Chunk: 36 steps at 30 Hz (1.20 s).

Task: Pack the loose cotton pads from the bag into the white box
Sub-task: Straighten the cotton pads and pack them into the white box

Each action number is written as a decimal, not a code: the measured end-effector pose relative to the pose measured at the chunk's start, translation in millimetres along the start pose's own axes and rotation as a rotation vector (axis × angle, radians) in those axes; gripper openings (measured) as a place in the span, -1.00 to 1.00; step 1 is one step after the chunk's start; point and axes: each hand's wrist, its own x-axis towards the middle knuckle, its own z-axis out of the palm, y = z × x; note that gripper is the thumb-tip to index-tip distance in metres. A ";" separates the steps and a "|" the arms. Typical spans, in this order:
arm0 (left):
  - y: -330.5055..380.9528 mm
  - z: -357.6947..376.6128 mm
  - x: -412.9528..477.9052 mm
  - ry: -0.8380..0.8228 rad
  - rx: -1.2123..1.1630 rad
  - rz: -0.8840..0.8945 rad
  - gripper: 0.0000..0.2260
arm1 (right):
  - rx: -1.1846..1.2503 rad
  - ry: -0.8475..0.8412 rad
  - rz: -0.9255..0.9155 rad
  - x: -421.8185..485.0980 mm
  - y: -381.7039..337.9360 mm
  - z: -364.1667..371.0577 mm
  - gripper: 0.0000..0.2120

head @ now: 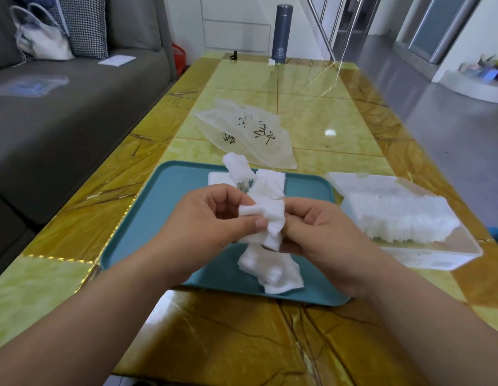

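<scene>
White cotton pads (270, 218), a ragged bunch of them, are held above the teal tray (158, 218) between both hands. The left grip (211, 221) has its thumb pressed on the front of the bunch and its fingers curled behind. The right grip (320, 232) pinches the bunch's other edge with bent fingers. The two grips are nearly touching across the pads.

Below the hands, a loose heap of pads (272, 270) lies on the near part of the tray. More pads (239, 165) lie at its far edge, one of them overlapping the rim.

Just beside the tray, on the right, stands the white box (364, 183), translucent and open. A thick packed row of pads (395, 215) sits in it.

Beyond the tray lies the bag (247, 135), flattened, see-through, with black lettering. It rests on the glossy yellow-green desk (325, 121), its near corner close to the tray's far rim.

At the far end of the desk a grey-blue flask (281, 34) stands upright. A grey sofa (61, 121) runs along the left, carrying a pale handbag (41, 37) and a checked cushion (86, 26).
</scene>
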 end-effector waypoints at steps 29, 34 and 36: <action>-19.0 13.8 3.8 0.063 0.576 0.308 -0.92 | 0.041 0.089 0.046 -1.3 4.6 3.3 -0.72; -11.9 18.3 4.5 0.082 0.457 0.238 -0.93 | -0.226 0.178 -0.103 -10.1 0.6 -7.5 -0.78; -13.5 17.4 2.6 0.055 0.442 0.219 -0.83 | -0.228 0.295 -0.108 -11.0 3.4 -11.8 -0.86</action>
